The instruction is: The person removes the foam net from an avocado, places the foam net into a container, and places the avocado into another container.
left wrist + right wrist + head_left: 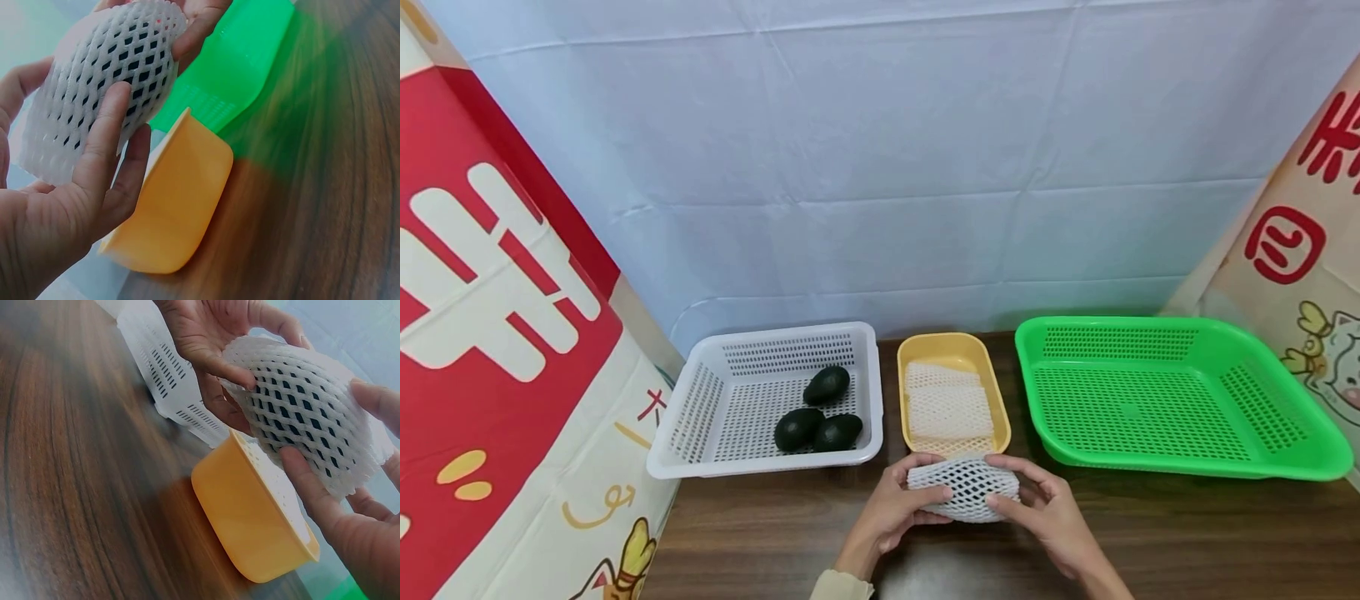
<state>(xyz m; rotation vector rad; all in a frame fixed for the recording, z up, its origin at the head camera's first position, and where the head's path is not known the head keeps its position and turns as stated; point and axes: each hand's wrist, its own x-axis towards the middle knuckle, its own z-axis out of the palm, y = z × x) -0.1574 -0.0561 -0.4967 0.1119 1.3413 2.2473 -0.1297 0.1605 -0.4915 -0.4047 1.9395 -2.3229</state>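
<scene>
Both hands hold an avocado wrapped in a white foam net sleeve [964, 490], in front of the yellow tray. My left hand [901, 503] grips its left end, thumb on the near side of the mesh. The right hand [1047, 512] grips the other end in the same manner. Dark green skin shows through the stretched diamond holes of the sleeve [300, 409]. In the left wrist view, fingers [106, 134] of the left hand lie along the netting. More foam net sleeves [951, 410] lie flat and stacked in the yellow tray [912, 343].
At the left, a white basket [700, 408] contains three bare avocados [827, 385]. A green basket [1142, 473] with nothing in it stands at the right. All rest on a brown wooden table [760, 533], before a pale cloth backdrop [880, 167]. Printed panels flank both sides.
</scene>
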